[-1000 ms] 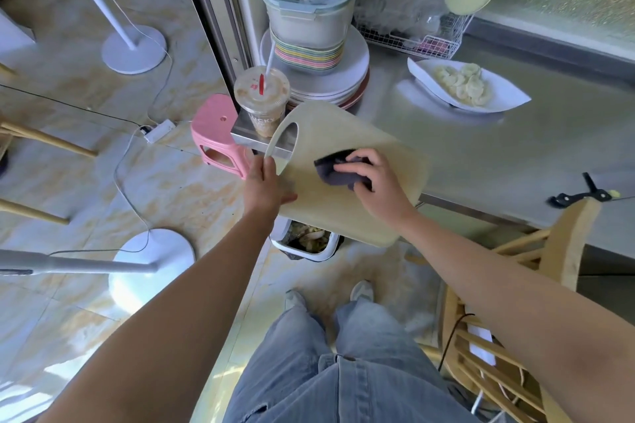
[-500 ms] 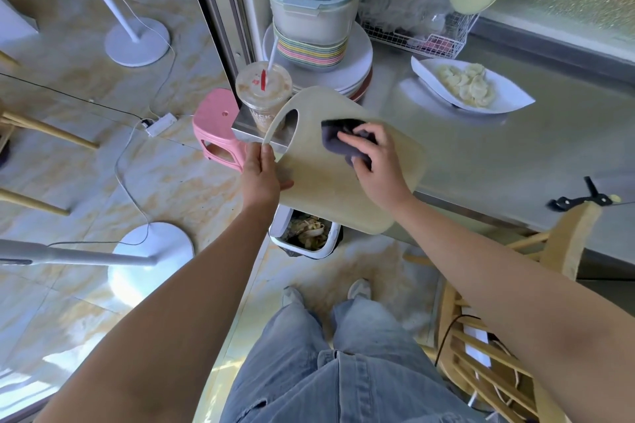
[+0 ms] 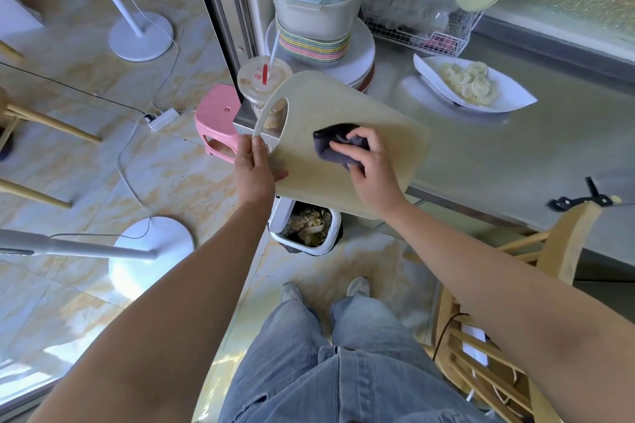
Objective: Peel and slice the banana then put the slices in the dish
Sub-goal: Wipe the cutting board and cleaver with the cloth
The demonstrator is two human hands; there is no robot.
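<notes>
We find almost no writing to read here. The one candidate is a red mark on the clear lid of the plastic cup (image 3: pixel 263 79) at the near left corner of the counter (image 3: pixel 498 154). It may be a logo, but it is too small for us to make out. A white straw stands in that cup, which holds a pale brownish drink.

The white dish (image 3: pixel 512 98) sits far right on the counter and holds the banana slices (image 3: pixel 469 82), heaped toward its middle. Far left on the counter, a pale green tub (image 3: pixel 316 15) stands on a stack of striped bowls (image 3: pixel 312 46) and white plates (image 3: pixel 357 58). White pieces lie inside the tub, though we cannot tell what they are. On the floor below the counter's edge, a white bin (image 3: pixel 279 221) holds peelings and scraps.

The cutting board (image 3: pixel 371 106) is tilted over the counter's near left corner, with the bin below its lower edge. The left hand (image 3: pixel 256 168) grips the board's left edge just below its handle slot, thumb on the face. The right hand (image 3: pixel 369 168) bunches a dark cloth (image 3: pixel 330 144) under curled fingers and presses it against the board's face.
</notes>
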